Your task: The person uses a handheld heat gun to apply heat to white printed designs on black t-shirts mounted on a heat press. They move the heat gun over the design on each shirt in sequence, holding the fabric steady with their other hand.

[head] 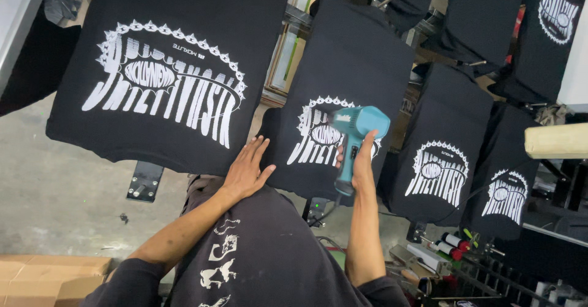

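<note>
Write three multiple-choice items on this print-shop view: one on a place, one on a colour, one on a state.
1. Where does the left hand rest?
A. on the cardboard box
B. on the edge of a black printed shirt on its board
C. on the floor

2. What colour is the heat gun?
A. teal
B. red
C. yellow

3. How is the right hand placed?
A. open and flat
B. wrapped around the heat gun's handle
C. tucked out of sight

Answers: 1 B, the palm lies flat at the shirt's lower left edge; 2 A, its body is teal throughout; 3 B, the fingers close on the handle, nozzle aimed at the white print.
</note>
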